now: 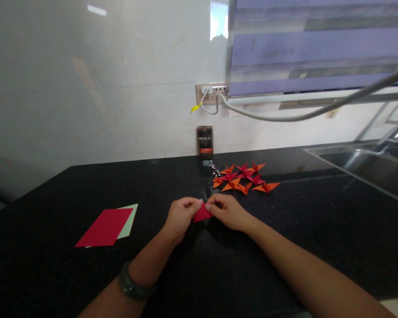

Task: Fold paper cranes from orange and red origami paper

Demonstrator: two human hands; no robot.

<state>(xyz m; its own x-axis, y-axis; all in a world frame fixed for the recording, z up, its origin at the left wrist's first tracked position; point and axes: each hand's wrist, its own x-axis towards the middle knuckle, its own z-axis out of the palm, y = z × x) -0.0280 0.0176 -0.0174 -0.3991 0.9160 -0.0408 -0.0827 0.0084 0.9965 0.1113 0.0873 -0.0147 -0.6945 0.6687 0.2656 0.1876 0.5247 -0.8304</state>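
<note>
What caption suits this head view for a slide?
Left hand and right hand pinch a red paper over a black counter; paper folds lie behind, sheets at left.

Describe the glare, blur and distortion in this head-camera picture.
Head view: the glossy white wall mirrors a light strip and a bright window patch; the purple-striped blind and grey cable look smeared and bowed; the small dark box against the wall is pixelated; the folded red paper between the left hand and right hand is fairly sharp over the black stone counter.
</note>
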